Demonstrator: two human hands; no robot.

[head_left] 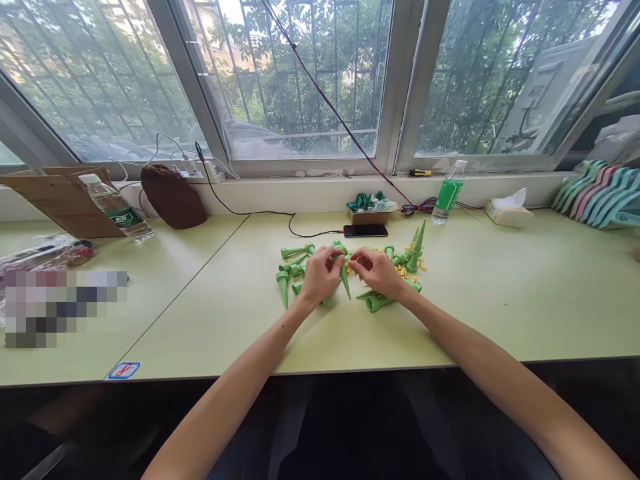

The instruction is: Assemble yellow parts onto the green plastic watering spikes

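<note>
My left hand (321,275) is closed in a pinch on a green plastic watering spike (346,285), whose pointed tip hangs downward. At the top of this spike, the fingertips of my right hand (379,272) are pinched together; whatever they hold is too small to make out. Similar green spikes lie around both hands, one of them a loose spike (283,288) on the left. A taller green cone stack (417,248) stands upright at the right of the pile. Small yellow pieces (407,272) are scattered beside and behind my right hand.
Behind the pile lie a black phone (365,231) on a cable and a small box (369,217). Bottles stand at right (447,193) and lean at left (120,212). Farther right are a tissue pack (509,210) and coloured hangers (597,195). The table's front edge (350,371) runs beneath my forearms.
</note>
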